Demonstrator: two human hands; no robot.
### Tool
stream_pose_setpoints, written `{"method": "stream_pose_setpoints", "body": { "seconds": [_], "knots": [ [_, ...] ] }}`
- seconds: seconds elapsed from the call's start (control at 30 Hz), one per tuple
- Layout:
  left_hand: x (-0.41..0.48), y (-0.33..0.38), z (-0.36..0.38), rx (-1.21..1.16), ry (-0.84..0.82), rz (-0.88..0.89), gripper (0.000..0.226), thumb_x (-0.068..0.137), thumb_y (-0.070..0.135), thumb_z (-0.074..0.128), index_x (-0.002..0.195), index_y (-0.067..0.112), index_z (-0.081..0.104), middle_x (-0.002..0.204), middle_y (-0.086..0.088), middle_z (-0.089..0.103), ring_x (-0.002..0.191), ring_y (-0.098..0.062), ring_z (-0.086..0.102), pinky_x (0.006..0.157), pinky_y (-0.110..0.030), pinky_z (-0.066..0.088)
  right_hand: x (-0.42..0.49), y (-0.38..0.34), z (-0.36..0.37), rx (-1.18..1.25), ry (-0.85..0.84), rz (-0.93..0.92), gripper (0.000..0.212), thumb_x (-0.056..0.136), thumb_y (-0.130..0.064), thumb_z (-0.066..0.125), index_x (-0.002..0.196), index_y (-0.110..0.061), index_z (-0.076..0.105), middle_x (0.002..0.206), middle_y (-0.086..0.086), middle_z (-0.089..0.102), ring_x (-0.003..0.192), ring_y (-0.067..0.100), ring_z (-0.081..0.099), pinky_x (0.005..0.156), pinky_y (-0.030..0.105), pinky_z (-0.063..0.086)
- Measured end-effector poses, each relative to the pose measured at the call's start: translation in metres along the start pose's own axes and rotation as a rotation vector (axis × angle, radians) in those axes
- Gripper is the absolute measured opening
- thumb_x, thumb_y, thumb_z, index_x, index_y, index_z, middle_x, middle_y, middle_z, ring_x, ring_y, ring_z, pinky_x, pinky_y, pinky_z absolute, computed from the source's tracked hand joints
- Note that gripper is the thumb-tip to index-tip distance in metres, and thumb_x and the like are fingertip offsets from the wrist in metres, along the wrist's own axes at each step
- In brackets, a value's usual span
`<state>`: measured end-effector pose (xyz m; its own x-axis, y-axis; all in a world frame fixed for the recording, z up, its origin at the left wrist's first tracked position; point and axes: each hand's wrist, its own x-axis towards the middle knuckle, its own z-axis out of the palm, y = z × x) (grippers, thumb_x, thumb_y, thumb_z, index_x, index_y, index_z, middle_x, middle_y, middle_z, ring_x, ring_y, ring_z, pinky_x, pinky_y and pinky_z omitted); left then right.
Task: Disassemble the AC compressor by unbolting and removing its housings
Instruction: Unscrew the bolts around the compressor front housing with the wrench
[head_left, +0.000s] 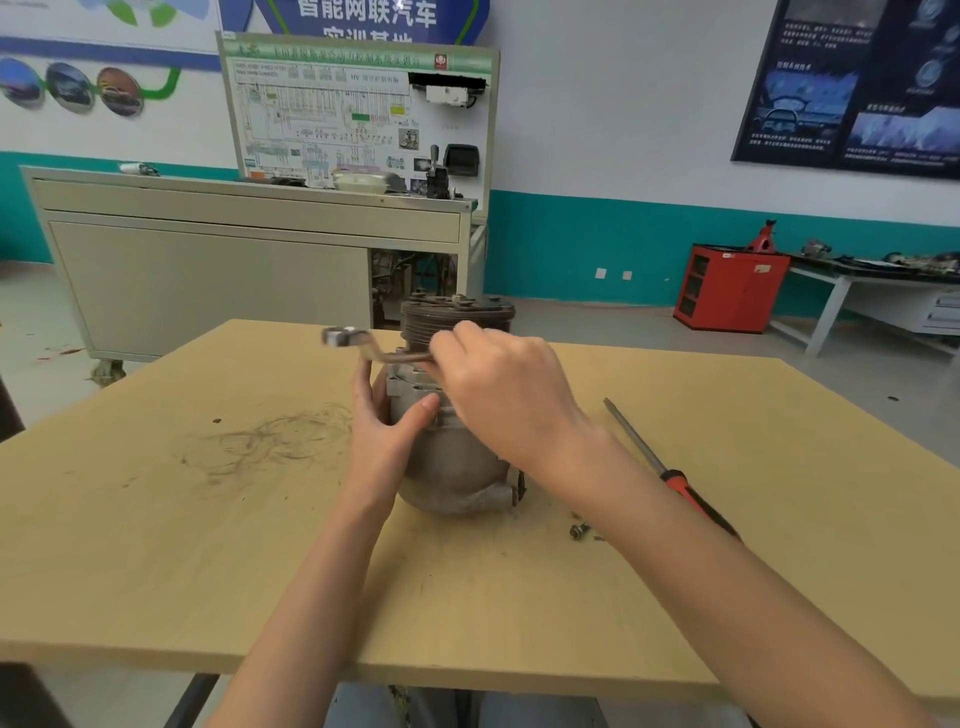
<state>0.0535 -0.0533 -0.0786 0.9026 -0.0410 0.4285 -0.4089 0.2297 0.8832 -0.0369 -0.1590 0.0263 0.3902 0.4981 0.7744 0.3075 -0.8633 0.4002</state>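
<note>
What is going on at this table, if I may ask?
A person is working on an AC compressor that stands upright on the wooden table. The left hand holds its body while the right hand grips a wrench up near its top. A loose bolt and a red-handled screwdriver lie on the table to the right. The compressor is not yet taken apart.

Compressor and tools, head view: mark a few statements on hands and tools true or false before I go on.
1. The right hand grips the wrench. True.
2. The left hand lies flat on the table. False: it holds the compressor body.
3. The screwdriver is stuck into the compressor. False: it lies on the table to its right, apart from it.
4. A loose bolt lies on the table near the compressor. True.
</note>
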Motion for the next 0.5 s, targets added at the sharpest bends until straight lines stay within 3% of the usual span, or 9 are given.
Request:
{"method": "stream_pose_setpoints", "body": {
  "seconds": [0.13, 0.2, 0.3, 0.4, 0.5],
  "knots": [
    [-0.002, 0.0, -0.001, -0.038, -0.021, 0.013, 0.104, 0.058, 0.049, 0.073, 0.148, 0.041, 0.022, 0.14, -0.001, 0.05, 0.112, 0.003, 0.057, 0.077, -0.008, 0.05, -0.024, 0.032, -0.001, 0.368, 0.149, 0.078, 0.014, 0.086, -0.011, 0.06, 0.084, 0.001, 0.069, 0.077, 0.011, 0.069, 0.064, 0.023, 0.067, 0.055, 0.031, 0.055],
    [-0.002, 0.001, -0.001, -0.038, -0.019, 0.009, 0.102, 0.06, 0.048, 0.074, 0.147, 0.044, 0.021, 0.142, 0.001, 0.048, 0.113, 0.005, 0.055, 0.078, -0.008, 0.05, -0.04, 0.05, -0.001, 0.824, 0.152, 0.373, 0.016, 0.091, -0.01, 0.055, 0.089, -0.005, 0.07, 0.087, 0.007, 0.071, 0.077, 0.02, 0.07, 0.07, 0.029, 0.057],
    [-0.001, -0.001, -0.001, -0.033, -0.006, 0.006, 0.094, 0.069, 0.038, 0.072, 0.148, 0.044, 0.021, 0.143, 0.003, 0.047, 0.11, 0.01, 0.054, 0.077, -0.007, 0.049, -0.056, 0.081, 0.012, 1.556, 0.015, 0.769, 0.031, 0.096, -0.007, 0.042, 0.087, -0.013, 0.071, 0.101, 0.01, 0.071, 0.097, 0.026, 0.067, 0.082, 0.031, 0.054],
    [-0.002, -0.002, 0.0, -0.036, 0.0, 0.011, 0.091, 0.071, 0.034, 0.07, 0.148, 0.042, 0.021, 0.14, 0.005, 0.047, 0.105, 0.017, 0.054, 0.077, -0.005, 0.048, -0.059, 0.095, 0.033, 1.991, -0.044, 0.976, 0.028, 0.09, -0.01, 0.045, 0.083, -0.01, 0.071, 0.102, 0.015, 0.07, 0.092, 0.024, 0.068, 0.078, 0.029, 0.055],
    [-0.002, 0.0, 0.0, -0.034, -0.009, 0.003, 0.092, 0.069, 0.038, 0.071, 0.146, 0.044, 0.021, 0.142, 0.005, 0.046, 0.107, 0.014, 0.053, 0.078, -0.006, 0.048, -0.054, 0.094, 0.051, 2.179, -0.012, 1.115, 0.018, 0.091, -0.009, 0.042, 0.088, -0.006, 0.06, 0.094, 0.017, 0.071, 0.078, 0.02, 0.07, 0.068, 0.024, 0.056]
  ]
}}
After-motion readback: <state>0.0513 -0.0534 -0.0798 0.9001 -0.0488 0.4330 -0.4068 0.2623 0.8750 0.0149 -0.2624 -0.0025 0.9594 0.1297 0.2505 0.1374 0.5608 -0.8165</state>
